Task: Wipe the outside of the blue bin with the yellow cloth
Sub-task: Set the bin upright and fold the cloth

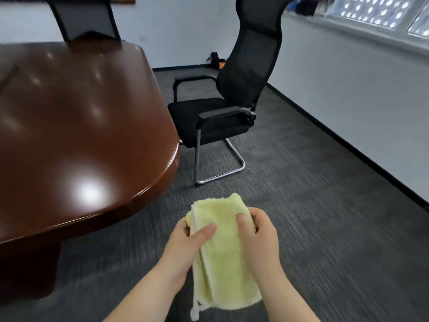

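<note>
The yellow cloth is folded and hangs between both hands, low in the middle of the head view, above the carpet. My left hand grips its left edge with the thumb lying across the front. My right hand holds its right side, thumb pressed on the top part. The cloth's lower end droops below my wrists. No blue bin is in view.
A glossy dark brown table with a rounded end fills the left. A black mesh chair on a chrome sled frame stands ahead. Grey carpet runs to a white wall under windows on the right. Another black chair back stands behind the table.
</note>
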